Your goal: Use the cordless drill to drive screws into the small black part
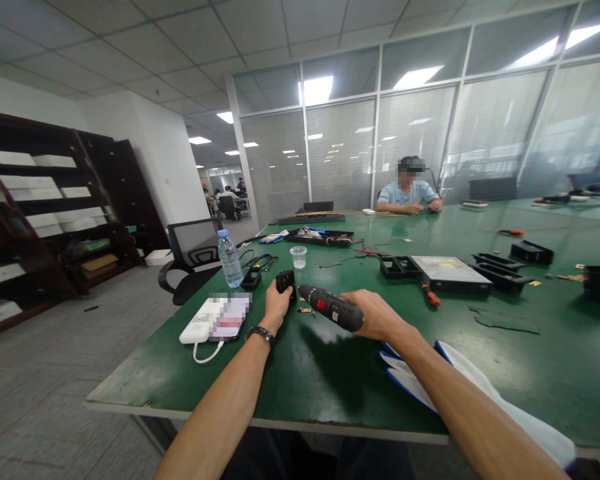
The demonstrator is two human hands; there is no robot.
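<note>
My left hand (278,305) is closed around a small black plastic part (285,283), holding it up off its side at the table's near left. In my right hand (377,316) is a black cordless drill (333,308), gripped at its rear and pointing left. The drill's tip is close to the black part; whether they touch I cannot tell. Small brass-coloured metal pieces (307,311) lie on the green table (290,387) just below the tip. Behind the part stands a clear plastic cup (299,257).
Left are a water bottle (230,260), a white power bank (200,321) and a phone (231,317). White gloves (485,377) lie near my right forearm. Further right are a metal-topped box (450,272), a screwdriver (431,295) and black trays (503,275). A person (410,190) sits opposite.
</note>
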